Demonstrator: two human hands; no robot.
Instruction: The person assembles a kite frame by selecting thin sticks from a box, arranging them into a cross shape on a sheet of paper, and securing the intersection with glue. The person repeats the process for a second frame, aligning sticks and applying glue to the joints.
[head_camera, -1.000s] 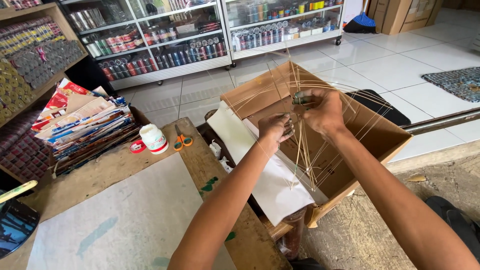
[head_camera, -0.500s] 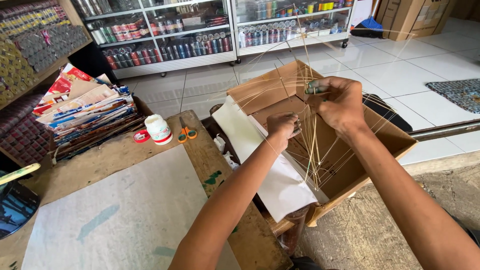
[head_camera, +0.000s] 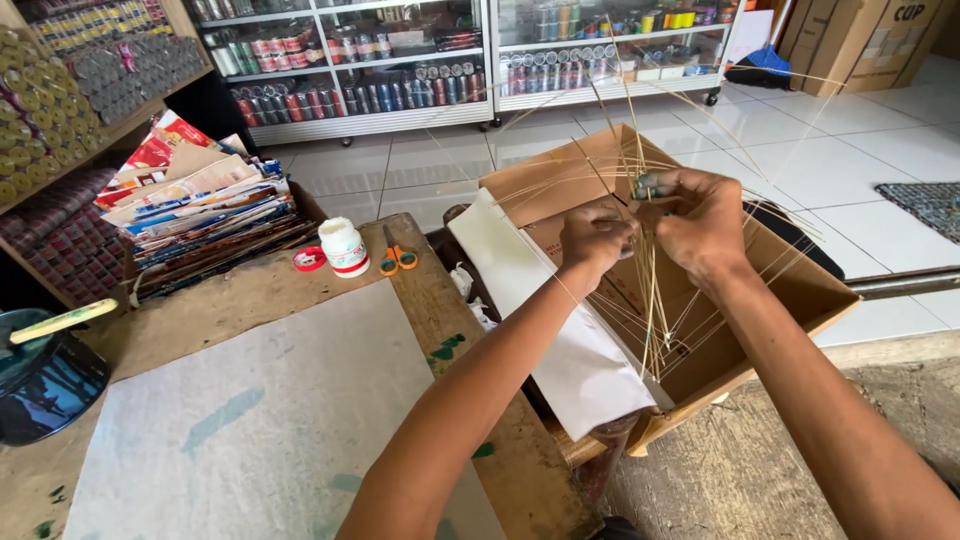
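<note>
Item 1: bundle of thin bamboo sticks (head_camera: 648, 300), right of centre in the frame. I see it gripped at its upper part by both hands, the sticks fanning above the knuckles and hanging down below them into the open cardboard box (head_camera: 800, 290).

Item 2: left hand (head_camera: 596, 236), centre frame, fingers closed on the sticks, touching the bundle from its left side.

Item 3: right hand (head_camera: 700, 218), just beside the left hand, clamped round the same bundle; a small dark object shows at its fingertips, and I cannot tell what it is.

Item 4: white paper sheet (head_camera: 560, 320), draped over the box's left edge, below the left hand.

Item 5: wooden table (head_camera: 250, 300), lower left. On it: white jar (head_camera: 344, 247), orange-handled scissors (head_camera: 397, 257), red tape roll (head_camera: 309, 259), stack of printed paper (head_camera: 200, 215), all well apart from the hands.
</note>
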